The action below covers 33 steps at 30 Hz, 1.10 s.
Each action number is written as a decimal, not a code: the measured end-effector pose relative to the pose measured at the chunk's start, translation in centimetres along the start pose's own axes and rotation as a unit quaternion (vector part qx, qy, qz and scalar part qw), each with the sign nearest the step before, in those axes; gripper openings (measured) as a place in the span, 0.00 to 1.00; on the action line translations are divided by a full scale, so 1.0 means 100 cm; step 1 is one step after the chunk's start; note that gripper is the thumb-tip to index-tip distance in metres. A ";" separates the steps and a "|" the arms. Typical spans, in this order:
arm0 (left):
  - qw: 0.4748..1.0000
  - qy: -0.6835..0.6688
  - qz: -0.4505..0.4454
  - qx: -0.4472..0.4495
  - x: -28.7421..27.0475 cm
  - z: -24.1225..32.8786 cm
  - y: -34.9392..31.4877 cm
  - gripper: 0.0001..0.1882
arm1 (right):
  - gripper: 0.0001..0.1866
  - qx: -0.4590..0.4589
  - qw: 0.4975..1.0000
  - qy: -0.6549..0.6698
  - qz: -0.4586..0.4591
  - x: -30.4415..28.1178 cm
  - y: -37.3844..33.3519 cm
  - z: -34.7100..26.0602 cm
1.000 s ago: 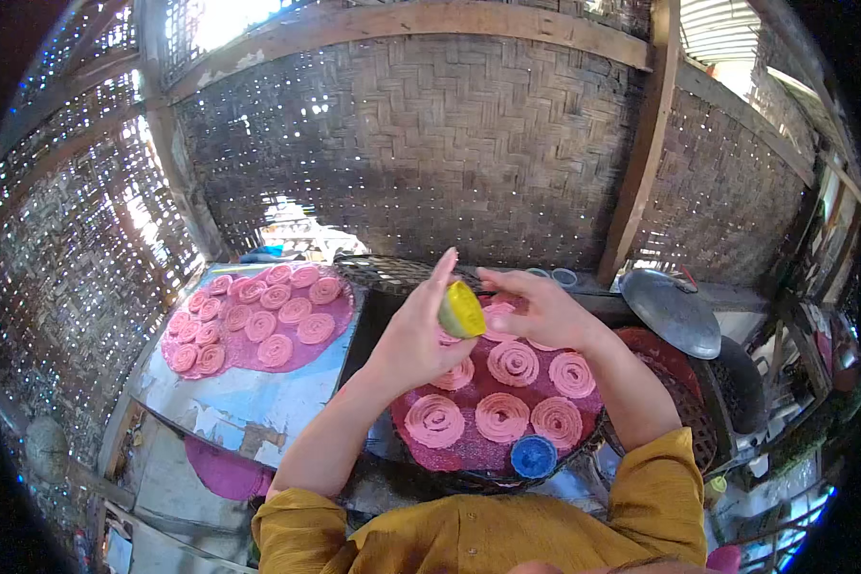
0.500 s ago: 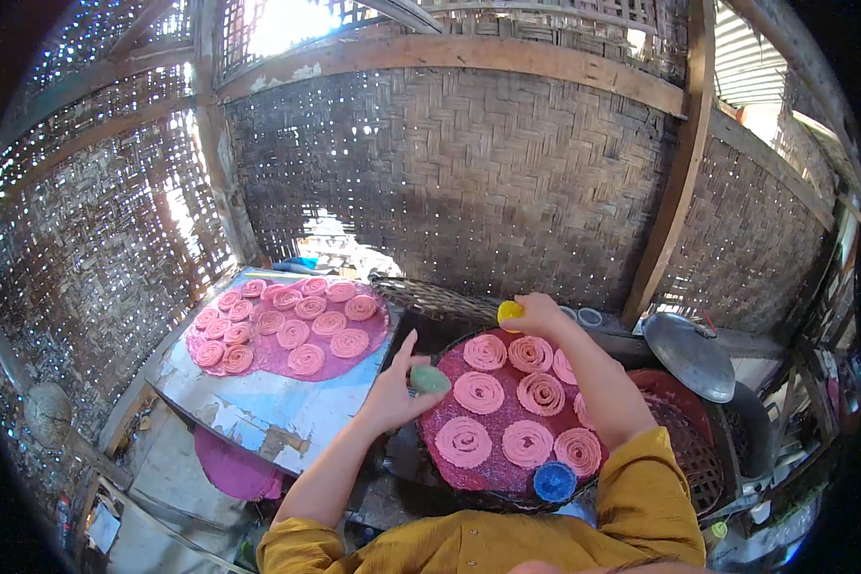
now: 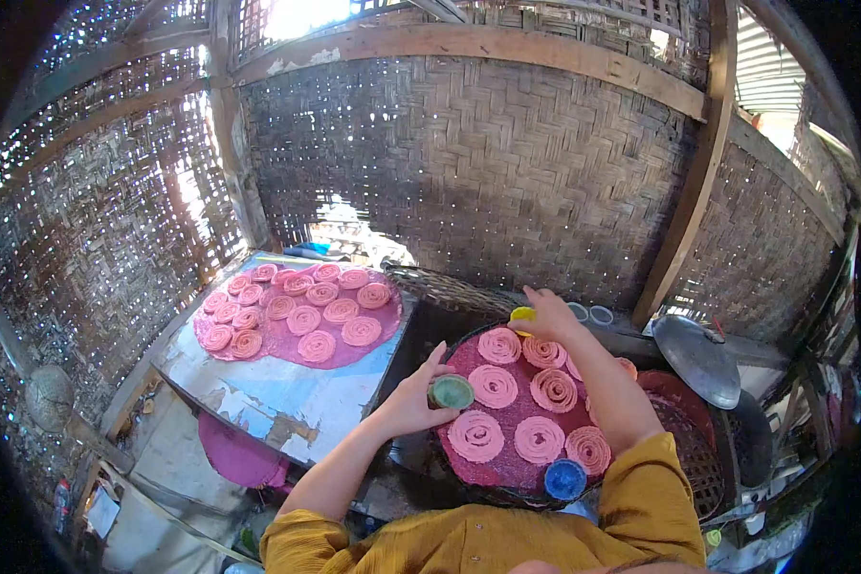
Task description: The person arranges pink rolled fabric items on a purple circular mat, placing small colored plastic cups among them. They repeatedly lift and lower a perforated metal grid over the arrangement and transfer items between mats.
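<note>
My left hand (image 3: 414,396) is closed around a small green cup (image 3: 452,392), its opening turned up, over the left edge of a round tray. On this tray lies a dark pink netted cloth (image 3: 526,411) with several pink spiral coils (image 3: 475,435) spaced across it. At the tray's far edge, my right hand (image 3: 552,318) grips a small yellow cup (image 3: 522,320); one finger stretches away from it, and the hand hides part of the cup. A blue cup (image 3: 564,479) stands at the tray's near edge, by a coil. My right forearm covers some coils.
A worn blue-white board (image 3: 230,397) on the left carries a second pink cloth with several coils. A metal lid (image 3: 695,360) leans at the right above a woven basket (image 3: 694,459). Two small clear cups (image 3: 600,315) stand by the woven wall (image 3: 507,172).
The green cup has turned from its side to show its opening, moving slightly right in my left hand. A finger of my right hand has stretched out. The whole view has shifted slightly.
</note>
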<state>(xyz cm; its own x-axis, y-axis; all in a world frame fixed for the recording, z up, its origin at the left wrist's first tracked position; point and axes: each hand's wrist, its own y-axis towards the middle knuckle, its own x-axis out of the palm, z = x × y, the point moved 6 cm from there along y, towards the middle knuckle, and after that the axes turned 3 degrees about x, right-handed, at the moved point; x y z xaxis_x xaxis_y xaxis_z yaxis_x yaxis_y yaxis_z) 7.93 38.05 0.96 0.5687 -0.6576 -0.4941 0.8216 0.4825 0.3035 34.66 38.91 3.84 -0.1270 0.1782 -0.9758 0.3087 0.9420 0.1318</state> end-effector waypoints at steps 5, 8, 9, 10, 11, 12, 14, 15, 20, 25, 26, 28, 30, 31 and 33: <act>0.993 0.104 -0.008 0.059 -0.005 -0.001 0.002 0.54 | 0.44 -0.062 0.994 0.055 0.068 -0.043 -0.036 -0.020; 0.988 0.094 0.080 0.092 -0.027 -0.013 0.022 0.51 | 0.40 -0.101 0.983 0.092 0.126 -0.075 -0.074 -0.023; 0.988 -0.076 0.124 -0.042 -0.032 -0.029 0.037 0.44 | 0.39 -0.096 0.980 0.120 0.127 -0.082 -0.086 -0.021; 0.958 -0.217 0.152 -0.109 -0.033 -0.053 0.053 0.42 | 0.37 -0.093 0.976 0.148 0.130 -0.089 -0.099 -0.019; 0.903 -0.353 0.176 -0.172 -0.032 -0.089 0.074 0.40 | 0.36 -0.091 0.971 0.175 0.133 -0.097 -0.112 -0.017; 0.824 -0.480 0.197 -0.228 -0.027 -0.121 0.090 0.37 | 0.35 -0.087 0.969 0.191 0.131 -0.103 -0.123 -0.017; 0.780 -0.487 0.254 -0.300 -0.023 -0.155 0.112 0.33 | 0.34 -0.085 0.962 0.224 0.132 -0.113 -0.147 -0.018; 0.755 -0.491 0.281 -0.330 -0.023 -0.170 0.125 0.31 | 0.33 -0.081 0.962 0.223 0.135 -0.117 -0.159 -0.016; 0.774 -0.532 0.277 -0.204 -0.023 -0.196 0.172 0.17 | 0.30 -0.093 0.954 0.218 0.185 -0.132 -0.226 0.003; 0.745 -0.519 0.365 -0.205 -0.041 -0.202 0.189 0.10 | 0.28 -0.010 0.931 0.311 0.190 -0.134 -0.272 0.029; 0.728 -0.548 0.373 -0.172 -0.049 -0.208 0.186 0.09 | 0.28 -0.009 0.930 0.307 0.202 -0.134 -0.276 0.031; 0.822 -0.445 0.334 -0.123 -0.066 -0.222 0.187 0.11 | 0.27 0.002 0.912 0.363 0.190 -0.130 -0.283 0.034; 0.787 -0.499 0.336 -0.136 -0.067 -0.221 0.188 0.13 | 0.27 0.008 0.904 0.389 0.176 -0.125 -0.286 0.034; 0.735 -0.563 0.344 -0.157 -0.061 -0.209 0.186 0.14 | 0.27 0.010 0.907 0.386 0.169 -0.123 -0.288 0.033; 0.751 -0.546 0.347 -0.134 -0.057 -0.191 0.182 0.16 | 0.26 -0.001 0.917 0.364 0.162 -0.122 -0.288 0.027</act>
<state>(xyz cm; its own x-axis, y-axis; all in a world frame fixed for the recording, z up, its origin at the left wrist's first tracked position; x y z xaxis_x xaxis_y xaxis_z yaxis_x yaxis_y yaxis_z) 18.89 61.58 -6.24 0.6700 -0.2062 0.7132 0.3591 0.9308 -0.0683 29.82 8.81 11.52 -0.6249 0.5913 -0.5098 0.4402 0.8061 0.3955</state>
